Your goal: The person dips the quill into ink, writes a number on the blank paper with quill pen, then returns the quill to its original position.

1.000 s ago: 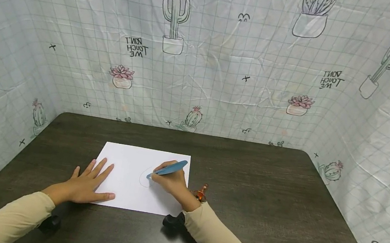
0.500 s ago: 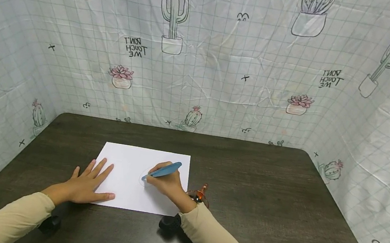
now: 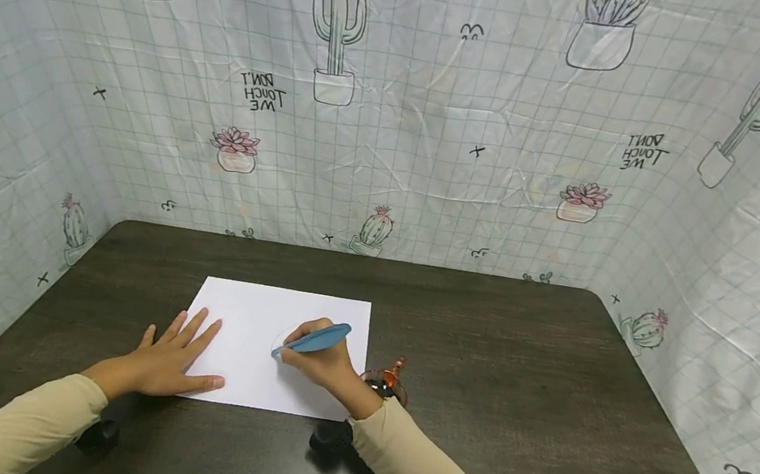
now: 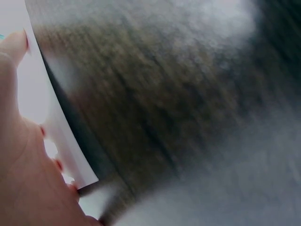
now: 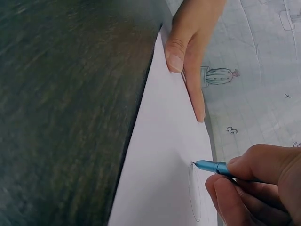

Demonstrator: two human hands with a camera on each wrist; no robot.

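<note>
A white sheet of paper lies on the dark table. My left hand rests on its left edge with the fingers spread. My right hand pinches a blue feather-shaped pen, whose tip meets the paper right of the middle. In the right wrist view the slim teal front of the pen touches the upper end of a thin oval outline. From above, the fingers and pen hide part of this line. The left wrist view has the left hand along the paper's edge.
An amber and clear glass object stands on the table just behind the right wrist, partly hidden by it. Black wrist devices sit under both forearms. A cactus-print cloth surrounds the table at the back and sides.
My right hand has moved left and slightly nearer with the pen, its tip going along the left side of the drawn curve. The left hand has stayed in place.
</note>
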